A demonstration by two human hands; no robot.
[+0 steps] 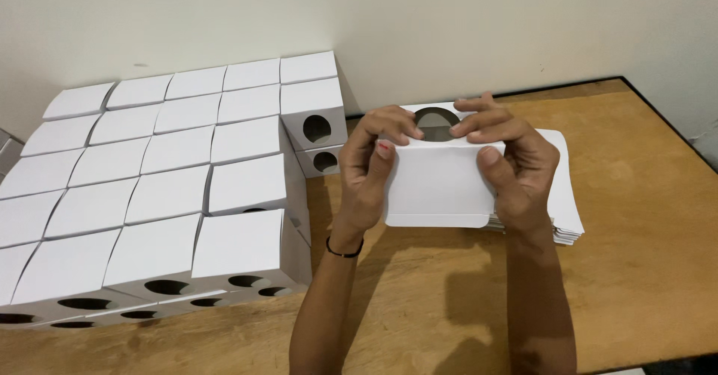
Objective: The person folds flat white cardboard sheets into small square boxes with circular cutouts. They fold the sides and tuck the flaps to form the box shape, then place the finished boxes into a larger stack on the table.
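A white cardboard box [437, 184] with a round cut-out in one side is held up over the wooden table [643, 218], partly folded. My left hand [370, 169] grips its left edge, fingers curled over the top, a thin black band on the wrist. My right hand [516, 166] grips its right edge, fingers laid across the top flap near the hole. Under and behind the box lies a stack of flat white box blanks [565, 195].
Several finished white boxes with round holes [179, 188] stand stacked in rows on the left part of the table, two layers high. A pale wall [449, 23] runs behind. The table's right edge [673, 124] is dark-trimmed.
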